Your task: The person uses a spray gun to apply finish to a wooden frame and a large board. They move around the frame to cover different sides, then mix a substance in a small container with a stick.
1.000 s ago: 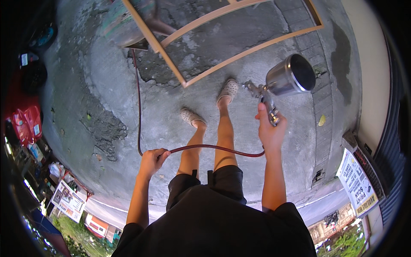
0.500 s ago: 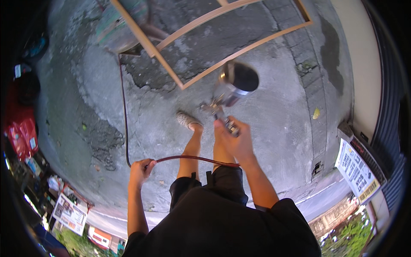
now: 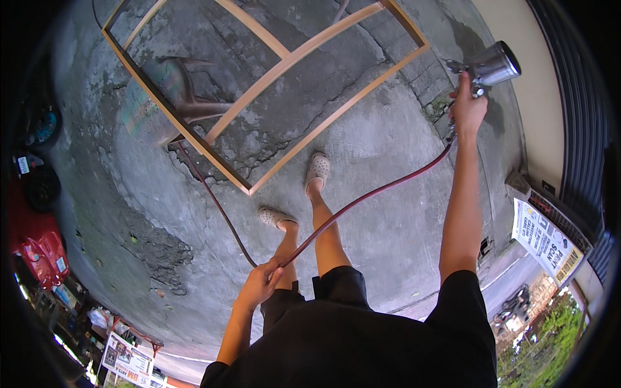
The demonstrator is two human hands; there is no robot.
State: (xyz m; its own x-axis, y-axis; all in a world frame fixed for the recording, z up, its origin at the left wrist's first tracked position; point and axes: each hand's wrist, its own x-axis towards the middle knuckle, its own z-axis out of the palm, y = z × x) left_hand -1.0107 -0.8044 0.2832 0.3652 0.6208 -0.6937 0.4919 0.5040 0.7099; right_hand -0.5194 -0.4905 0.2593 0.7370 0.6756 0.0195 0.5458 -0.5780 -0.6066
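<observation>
A silver metal spray gun (image 3: 495, 66), held out at far right in a bare right hand (image 3: 468, 111).
From my remote seat, I see the right fingers wrapped around its grip, well apart from the legs; at near centre, the left hand (image 3: 261, 284) has its fingers curled around a thin dark-red hose (image 3: 370, 194) (it sweeps rightward up to the gun). A light-brown wooden frame (image 3: 286, 58) with crossbars spans far left to centre, over rough grey concrete (image 3: 401, 246).

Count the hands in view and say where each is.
2: the left hand grips the hose at lower centre; the right hand holds the spray gun at upper right.
</observation>
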